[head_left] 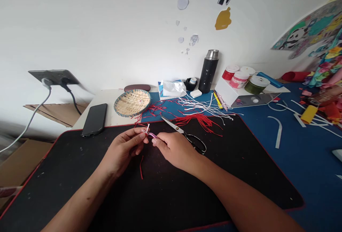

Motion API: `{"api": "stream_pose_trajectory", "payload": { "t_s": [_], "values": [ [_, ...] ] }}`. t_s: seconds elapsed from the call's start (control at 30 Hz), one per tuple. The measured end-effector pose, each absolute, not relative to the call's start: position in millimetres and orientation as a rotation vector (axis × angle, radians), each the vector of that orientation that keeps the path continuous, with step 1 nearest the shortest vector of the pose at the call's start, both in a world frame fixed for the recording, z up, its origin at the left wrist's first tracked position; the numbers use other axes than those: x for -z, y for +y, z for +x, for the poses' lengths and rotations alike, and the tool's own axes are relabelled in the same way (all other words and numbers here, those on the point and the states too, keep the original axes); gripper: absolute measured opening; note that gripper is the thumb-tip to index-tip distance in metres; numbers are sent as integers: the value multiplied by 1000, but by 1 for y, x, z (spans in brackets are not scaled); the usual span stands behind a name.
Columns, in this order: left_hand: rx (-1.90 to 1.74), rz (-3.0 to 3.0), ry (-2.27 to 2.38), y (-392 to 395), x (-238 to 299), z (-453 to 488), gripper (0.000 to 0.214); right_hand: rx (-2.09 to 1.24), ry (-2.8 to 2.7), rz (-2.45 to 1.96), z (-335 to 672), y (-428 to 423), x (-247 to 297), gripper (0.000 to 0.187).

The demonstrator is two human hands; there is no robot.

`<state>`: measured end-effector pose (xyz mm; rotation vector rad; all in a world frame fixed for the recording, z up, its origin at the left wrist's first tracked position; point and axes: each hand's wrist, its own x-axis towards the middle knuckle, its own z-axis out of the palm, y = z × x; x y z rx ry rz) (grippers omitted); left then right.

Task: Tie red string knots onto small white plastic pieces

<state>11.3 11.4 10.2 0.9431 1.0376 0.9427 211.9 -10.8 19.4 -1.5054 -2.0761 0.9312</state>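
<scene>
Above the black mat (165,196), my left hand (125,144) is closed, pinching a small knotted piece of red and white cord (146,130) between thumb and fingers. A white end sticks up from it. My right hand (173,146) is closed around a slim pink-purple tool (153,135), its kind partly hidden by the fingers. The tool's curved tip meets the cord at my left fingertips. Just beyond my right hand lie scissors (184,132), blades pointing to the far left. A loose red cord piece (141,168) rests on the mat below my hands.
Behind the mat are red cords (197,120), white cords (211,107), a woven basket (132,102), a tissue pack (172,88) and a black thermos (209,71). A phone (94,119) lies at left. Lidded jars (239,78) stand on a white box at right.
</scene>
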Motion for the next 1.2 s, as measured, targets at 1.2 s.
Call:
{"api": "stream_pose_trajectory", "payload": {
  "t_s": [1.2],
  "values": [
    [-630,1002,1013,19,-5,-3,37,-221,-2643,-1451,219,-7,-20,23]
  ]
}}
